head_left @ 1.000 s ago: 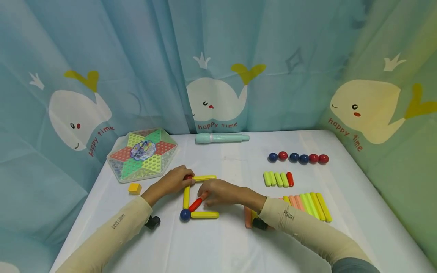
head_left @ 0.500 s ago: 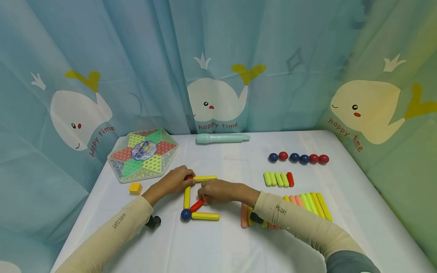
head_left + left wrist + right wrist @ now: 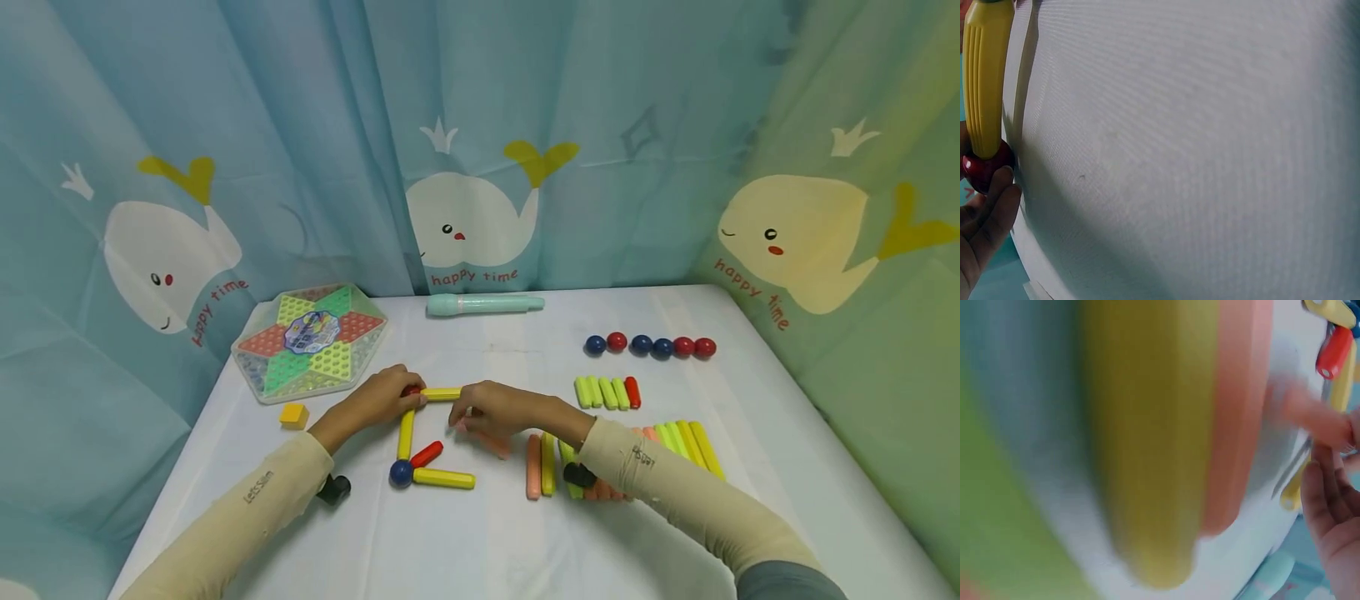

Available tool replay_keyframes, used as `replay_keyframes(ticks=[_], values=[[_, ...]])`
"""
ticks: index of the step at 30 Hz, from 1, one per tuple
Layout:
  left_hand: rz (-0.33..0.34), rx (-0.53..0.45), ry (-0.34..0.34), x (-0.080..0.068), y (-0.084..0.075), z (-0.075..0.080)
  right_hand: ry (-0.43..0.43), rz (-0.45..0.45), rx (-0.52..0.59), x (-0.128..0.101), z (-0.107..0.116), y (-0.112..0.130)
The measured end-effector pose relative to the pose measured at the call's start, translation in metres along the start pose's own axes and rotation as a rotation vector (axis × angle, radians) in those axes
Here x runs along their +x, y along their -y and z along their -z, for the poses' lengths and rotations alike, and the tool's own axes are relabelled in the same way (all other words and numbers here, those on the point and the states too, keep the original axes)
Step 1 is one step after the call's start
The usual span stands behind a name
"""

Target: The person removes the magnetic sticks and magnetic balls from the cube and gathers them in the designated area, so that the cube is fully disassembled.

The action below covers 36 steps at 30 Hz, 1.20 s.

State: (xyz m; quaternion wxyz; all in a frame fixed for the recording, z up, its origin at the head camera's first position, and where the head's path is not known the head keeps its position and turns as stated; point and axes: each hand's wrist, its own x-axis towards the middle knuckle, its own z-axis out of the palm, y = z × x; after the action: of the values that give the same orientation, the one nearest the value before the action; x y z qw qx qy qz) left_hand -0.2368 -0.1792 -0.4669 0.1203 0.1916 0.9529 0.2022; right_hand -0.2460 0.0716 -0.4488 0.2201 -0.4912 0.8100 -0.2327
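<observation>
My left hand [image 3: 378,398] grips a red ball [image 3: 986,169] at the far corner of a stick frame. Two yellow sticks meet that ball; one [image 3: 406,435] runs toward me to a blue ball [image 3: 401,473]. From the blue ball a short red stick [image 3: 427,454] slants inward, and a yellow stick [image 3: 445,478] extends right. Between the thumb and fingers of my right hand [image 3: 497,407] is a salmon-pink stick [image 3: 491,442], blurred and pointing down to the right. The right hand overlaps the end of the far yellow stick [image 3: 441,394].
Rows of long sticks [image 3: 533,467] lie right of the frame, partly under my right sleeve. Beyond them are short green sticks [image 3: 595,392], a short red one [image 3: 633,392] and several balls [image 3: 641,345]. A star-patterned board [image 3: 311,343], yellow cube [image 3: 294,415] and mint pen [image 3: 483,305] lie around.
My right hand has drawn away from the short red stick, up and to the right, with the pink stick. The red stick and near yellow stick have swung slightly toward me. The left hand stays put.
</observation>
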Motion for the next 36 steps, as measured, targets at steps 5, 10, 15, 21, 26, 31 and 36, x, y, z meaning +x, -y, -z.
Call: replay_keyframes(ticks=[5,10,15,21,26,31,36], values=[[0.002,0.003,0.0,-0.001,0.001,-0.001,-0.072,-0.043,0.11,-0.026,0.005,-0.014],[0.001,0.002,0.005,0.0,0.001,-0.002,-0.089,-0.137,0.192,-0.053,0.009,-0.026],[0.001,0.001,0.007,0.0,0.001,-0.002,-0.063,-0.216,0.268,-0.071,0.007,-0.031],[-0.016,0.005,-0.004,-0.001,0.002,-0.003,-0.024,-0.214,0.232,-0.083,0.007,-0.031],[0.004,-0.01,-0.003,-0.002,0.001,-0.001,-0.114,-0.207,0.129,-0.077,0.018,-0.03],[0.003,-0.022,0.003,-0.005,0.002,0.001,-0.246,-0.197,0.054,-0.05,0.028,-0.031],[-0.009,-0.054,0.01,-0.006,0.006,0.001,-0.264,-0.193,0.012,-0.009,0.023,-0.031]])
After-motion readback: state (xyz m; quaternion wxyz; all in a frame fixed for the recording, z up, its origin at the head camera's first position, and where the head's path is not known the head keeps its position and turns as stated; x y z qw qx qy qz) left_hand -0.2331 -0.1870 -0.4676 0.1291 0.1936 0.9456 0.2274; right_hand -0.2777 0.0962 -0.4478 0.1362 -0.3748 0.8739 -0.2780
